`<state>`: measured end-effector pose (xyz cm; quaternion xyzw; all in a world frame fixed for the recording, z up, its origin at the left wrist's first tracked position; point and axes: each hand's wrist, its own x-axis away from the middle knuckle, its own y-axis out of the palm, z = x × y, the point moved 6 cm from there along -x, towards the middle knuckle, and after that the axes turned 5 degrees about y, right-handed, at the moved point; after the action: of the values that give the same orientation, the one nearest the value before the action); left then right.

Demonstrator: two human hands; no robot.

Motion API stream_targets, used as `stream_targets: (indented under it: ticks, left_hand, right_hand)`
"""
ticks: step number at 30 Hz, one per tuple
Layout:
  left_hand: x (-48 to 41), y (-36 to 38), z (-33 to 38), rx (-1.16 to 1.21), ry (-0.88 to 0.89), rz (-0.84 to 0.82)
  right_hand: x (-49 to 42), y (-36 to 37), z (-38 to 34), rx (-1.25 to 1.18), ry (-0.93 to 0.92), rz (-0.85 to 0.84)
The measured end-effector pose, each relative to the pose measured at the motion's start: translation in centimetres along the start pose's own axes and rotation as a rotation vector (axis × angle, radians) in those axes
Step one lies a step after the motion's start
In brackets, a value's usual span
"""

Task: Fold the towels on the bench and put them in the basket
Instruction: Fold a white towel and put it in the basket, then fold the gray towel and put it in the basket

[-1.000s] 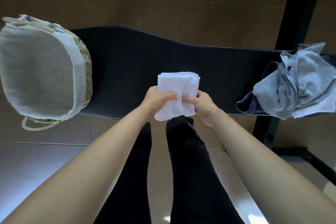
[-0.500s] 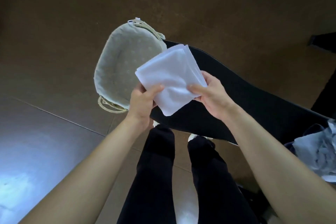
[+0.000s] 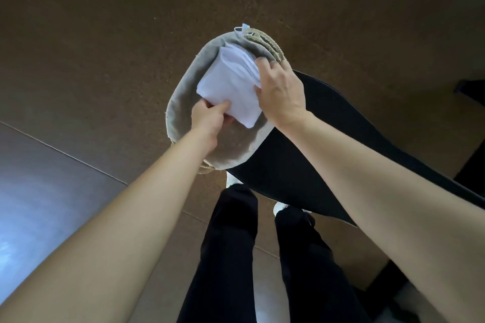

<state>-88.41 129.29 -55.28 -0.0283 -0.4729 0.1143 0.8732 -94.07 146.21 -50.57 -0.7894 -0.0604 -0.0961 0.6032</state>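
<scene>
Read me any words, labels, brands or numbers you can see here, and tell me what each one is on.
No text can be read anywhere.
The towel, the basket and the bench show no print.
A small white tab at the basket's far rim is too small to tell whether it carries any text.

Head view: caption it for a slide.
Left hand and right hand hold a folded white towel in the basket.

The folded white towel (image 3: 231, 84), held over the bench (image 3: 328, 144) a second ago, now sits within the basket (image 3: 181, 102), carried across and lowered there by the left hand (image 3: 210, 119) and right hand (image 3: 280, 94).
</scene>
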Motion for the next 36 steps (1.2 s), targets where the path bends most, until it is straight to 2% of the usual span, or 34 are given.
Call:
stream_targets:
  ticks: [2, 4, 6, 7, 9, 11, 13, 16, 20, 24, 27, 30, 33, 36]
  left_hand:
    - [-0.6, 0.2, -0.3, -0.084, 0.0, -0.046]
    - [-0.6, -0.6, -0.3, -0.253, 0.041, 0.047]
    - [0.3, -1.8, 0.7, -0.461, 0.219, 0.225]
    - [0.8, -1.8, 1.3, -0.541, 0.358, 0.243]
    - [1.6, -0.6, 2.2, -0.676, 0.601, 0.134]
    - [1.2, 0.9, 1.8, -0.867, 0.689, -0.017]
    - [0.0, 1.5, 1.0, -0.992, 0.646, -0.114]
    - [-0.8, 1.6, 0.7, -1.034, 0.595, -0.145]
    - [-1.0, 1.7, 0.8, -1.105, 0.536, -0.141]
    - [-1.4, 1.1, 1.3, -1.015, 0.401, -0.144]
    - [-0.9, 1.0, 1.8, -1.018, 0.395, -0.132]
    - [1.1, 1.2, 1.9, -0.985, 0.472, -0.073]
    - [3.9, 2.0, 1.6, -0.954, 0.567, -0.028]
    - [7.3, 4.4, 1.5, -0.912, 0.601, -0.064]
  right_hand:
    - [-0.3, 0.8, -0.1, 0.086, -0.01, -0.044]
    - [-0.4, 1.0, 0.1, 0.113, -0.008, -0.055]
    - [0.1, 0.2, -0.1, 0.092, -0.002, 0.031]
    - [0.6, -0.2, -0.6, 0.078, -0.03, 0.093]
    - [1.9, -0.3, -2.0, 0.036, -0.175, 0.162]
    - [2.6, 1.0, -2.7, -0.032, -0.264, 0.045]
    - [2.1, 2.3, -2.7, -0.008, -0.204, -0.128]
    - [1.2, 3.3, -2.1, -0.009, -0.064, -0.321]
    - [-0.5, 3.8, -1.9, -0.125, 0.023, -0.401]
    - [-2.3, 4.5, -1.3, -0.151, 0.067, -0.476]
    - [-2.6, 4.5, -1.1, -0.197, 0.048, -0.548]
    - [-0.9, 2.4, -0.4, -0.339, -0.001, -0.446]
    - [3.7, -0.7, 1.5, -0.566, 0.007, -0.191]
    - [9.7, -3.3, 5.2, -0.702, 0.093, 0.045]
